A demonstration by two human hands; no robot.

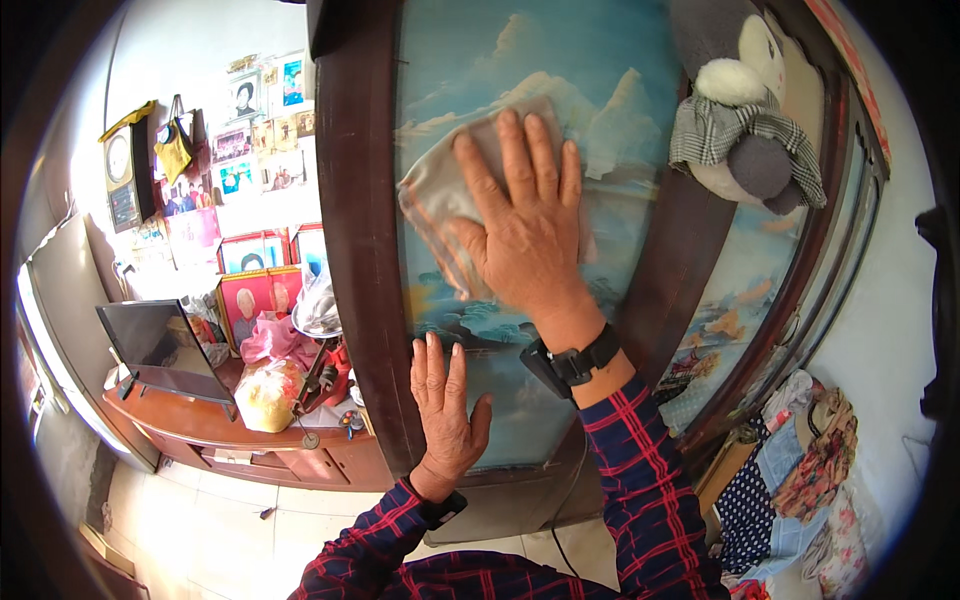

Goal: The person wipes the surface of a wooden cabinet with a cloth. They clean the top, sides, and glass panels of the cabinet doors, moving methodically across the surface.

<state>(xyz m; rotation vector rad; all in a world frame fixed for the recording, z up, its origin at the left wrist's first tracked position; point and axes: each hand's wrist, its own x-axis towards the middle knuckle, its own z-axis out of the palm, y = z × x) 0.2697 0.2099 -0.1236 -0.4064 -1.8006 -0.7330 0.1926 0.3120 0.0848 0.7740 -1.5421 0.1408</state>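
Observation:
My right hand (525,217) lies flat with fingers spread, pressing a grey cloth (439,195) with an orange-striped edge against a painted glass panel (480,67). The panel shows mountains, clouds and trees, and stands in a dark brown wooden frame (360,225). Part of the cloth is hidden under the palm. Lower and to the left, my left hand (446,412) is raised with nothing in it, its fingers extended and thumb apart. It is before the panel's lower left edge; whether it touches the glass I cannot tell.
A plush toy (750,135) hangs at the upper right of the panelled furniture. Folded clothes (780,472) are piled at lower right. A dark cable (559,517) runs down below the panel. To the left, a television (169,349) and bags stand on a wooden cabinet (187,420).

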